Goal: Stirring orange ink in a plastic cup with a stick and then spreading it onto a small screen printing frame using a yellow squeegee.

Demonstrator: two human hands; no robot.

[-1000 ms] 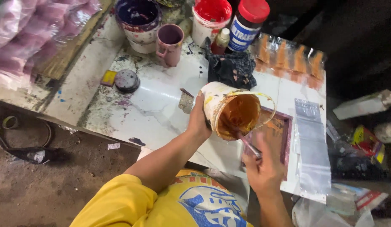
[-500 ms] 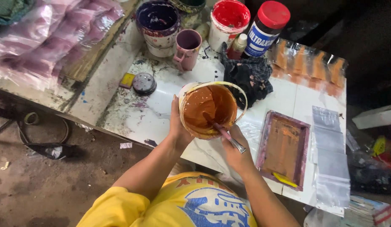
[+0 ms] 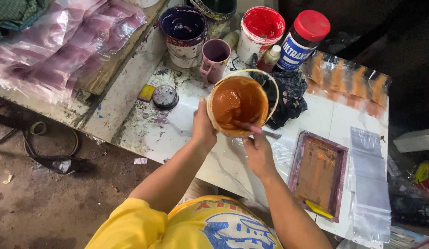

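Note:
My left hand (image 3: 203, 127) grips the side of a small white bucket (image 3: 239, 103) of thick orange-brown paint, held above the marble table (image 3: 177, 133). A thin wire handle arcs over the bucket's far rim. My right hand (image 3: 258, 150) holds a thin stirring stick (image 3: 251, 128) whose tip is in the paint at the near rim. To the right on the table lies a purple-framed printing screen (image 3: 318, 173) smeared with the same orange-brown colour, a yellow tool at its near corner.
At the back stand a purple paint bucket (image 3: 183, 27), a pink mug (image 3: 215, 57), a red paint tub (image 3: 260, 32) and a red-lidded jar (image 3: 302, 39). A dark rag (image 3: 288, 94) lies behind the bucket. Plastic bags (image 3: 373, 184) sit at right, pink sheets (image 3: 53, 46) at left.
The bucket has come upright and moved left, toward the table's middle, so its paint now faces the camera. My right hand stays at the near rim with the stick.

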